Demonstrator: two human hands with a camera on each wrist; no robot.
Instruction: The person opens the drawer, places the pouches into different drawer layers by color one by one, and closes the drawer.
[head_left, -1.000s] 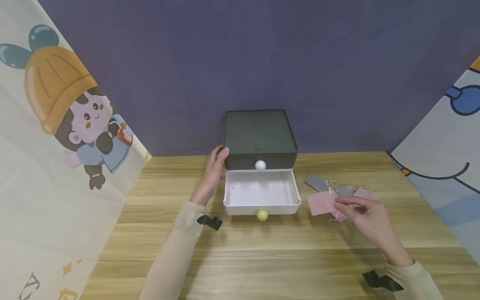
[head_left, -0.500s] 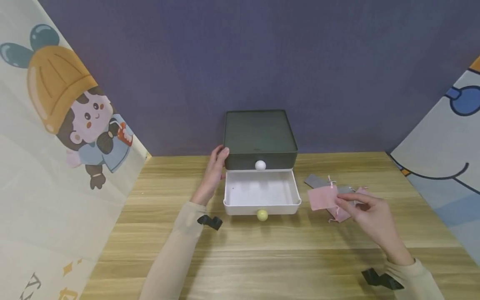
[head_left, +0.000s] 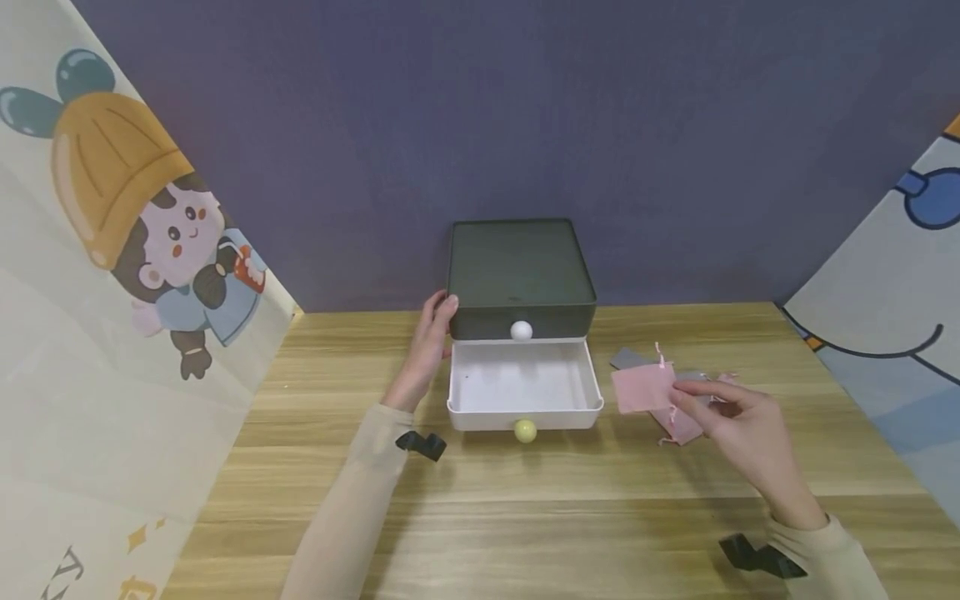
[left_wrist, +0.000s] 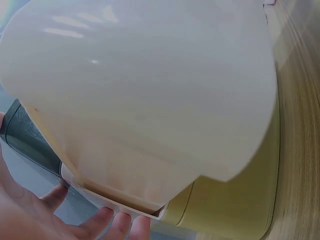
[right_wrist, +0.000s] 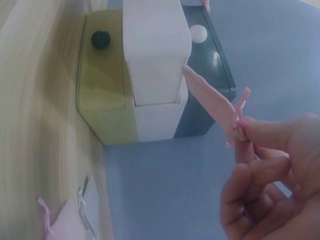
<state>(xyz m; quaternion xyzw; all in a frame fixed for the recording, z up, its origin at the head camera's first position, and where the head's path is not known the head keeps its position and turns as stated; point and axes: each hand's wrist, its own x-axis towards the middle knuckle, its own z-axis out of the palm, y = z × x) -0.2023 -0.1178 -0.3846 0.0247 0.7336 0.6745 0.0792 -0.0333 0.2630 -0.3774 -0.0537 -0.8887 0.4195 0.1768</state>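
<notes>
In the head view my right hand (head_left: 750, 429) pinches a pink drawstring pouch (head_left: 642, 388) by its corded end, between thumb and forefinger. The right wrist view shows that pouch (right_wrist: 212, 102) edge-on, apart from the drawer unit. My left hand (head_left: 426, 346) rests against the left side of a dark-topped desktop drawer unit (head_left: 520, 265). Its fingers (left_wrist: 117, 226) lie along the side in the left wrist view. The unit's white middle drawer (head_left: 525, 421) is pulled out, with no pouch visible inside. Beneath the held pouch lie more pouches, a grey one (head_left: 628, 358) and a pink one (head_left: 686, 427).
A wooden table (head_left: 487, 508) carries everything, with a dark blue wall (head_left: 517, 117) directly behind the unit. Cartoon-printed panels stand left and right. The unit's bottom tier (right_wrist: 102, 80) is yellow-green with a black knob. The upper drawer has a white knob (head_left: 521, 331).
My right hand has raised the pink pouch slightly and shifted it a little to the left, away from the other pouches. The left hand and the drawer stay as they were.
</notes>
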